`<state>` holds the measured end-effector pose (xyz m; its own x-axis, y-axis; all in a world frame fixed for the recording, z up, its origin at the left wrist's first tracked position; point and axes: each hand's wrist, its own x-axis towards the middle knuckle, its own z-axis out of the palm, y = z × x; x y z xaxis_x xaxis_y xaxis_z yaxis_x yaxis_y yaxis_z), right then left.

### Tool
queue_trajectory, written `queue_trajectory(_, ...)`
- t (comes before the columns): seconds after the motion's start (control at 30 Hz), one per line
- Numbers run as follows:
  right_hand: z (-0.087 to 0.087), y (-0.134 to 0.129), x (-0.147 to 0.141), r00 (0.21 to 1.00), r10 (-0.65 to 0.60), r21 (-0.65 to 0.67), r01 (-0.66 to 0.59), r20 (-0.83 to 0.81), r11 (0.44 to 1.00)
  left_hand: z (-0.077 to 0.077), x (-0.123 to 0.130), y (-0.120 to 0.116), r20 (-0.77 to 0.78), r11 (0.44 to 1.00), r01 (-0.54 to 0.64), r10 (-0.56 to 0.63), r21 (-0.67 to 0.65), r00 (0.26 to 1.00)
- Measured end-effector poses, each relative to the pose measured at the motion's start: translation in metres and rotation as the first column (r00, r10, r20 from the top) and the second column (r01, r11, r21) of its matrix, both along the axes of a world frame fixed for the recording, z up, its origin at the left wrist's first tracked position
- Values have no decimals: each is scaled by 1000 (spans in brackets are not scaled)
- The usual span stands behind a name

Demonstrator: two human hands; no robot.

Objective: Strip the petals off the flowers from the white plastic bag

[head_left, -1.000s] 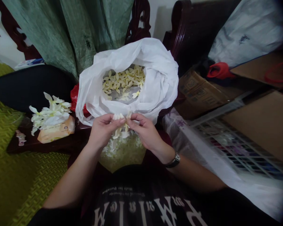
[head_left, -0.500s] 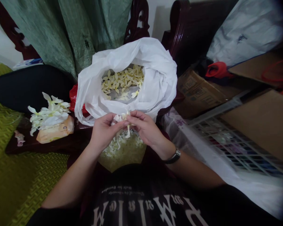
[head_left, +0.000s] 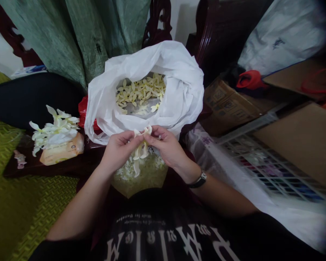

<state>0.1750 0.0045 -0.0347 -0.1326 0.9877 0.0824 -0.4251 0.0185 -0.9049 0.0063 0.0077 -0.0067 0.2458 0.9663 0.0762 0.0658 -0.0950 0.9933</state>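
One white plastic bag (head_left: 179, 72) holds many pale yellow petals (head_left: 139, 90); left hand (head_left: 118, 150) and right hand (head_left: 165, 146) pinch one white flower (head_left: 142, 145) between them.

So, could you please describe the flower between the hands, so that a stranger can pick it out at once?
Start at the big white plastic bag in the middle of the view. Just below its near edge, the left hand and the right hand meet around a white flower. It is the only flower being held, unlike the pale yellow petals lying inside the bag.
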Motion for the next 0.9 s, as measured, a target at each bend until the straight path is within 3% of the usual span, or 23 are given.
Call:
queue_trajectory(0.27, 1, -5, -2, 996, -63, 107, 56, 67, 993, 5, 2, -3, -72, 999, 2, 1, 45, 997)
queue_trajectory(0.4, 0, -7, -3, 999, -47, 80, 46, 8, 996, 5, 2, -5, -76, 994, -79, 85, 79, 993)
queue_trajectory(0.53, -1, -7, -3, 999, -33, 28, 34, -39, 999, 4, 3, -5, -26, 992, -116, 117, 51, 993)
queue_trajectory(0.73, 1, -2, -6, 991, -29, -78, 19, -128, 997, -3, 4, -4, 112, 998, -59, 63, -37, 992)
queue_trajectory(0.9, 2, 2, -3, 983, -109, -80, 98, -145, 992, -6, 0, -1, 188, 992, -106, 118, -70, 975)
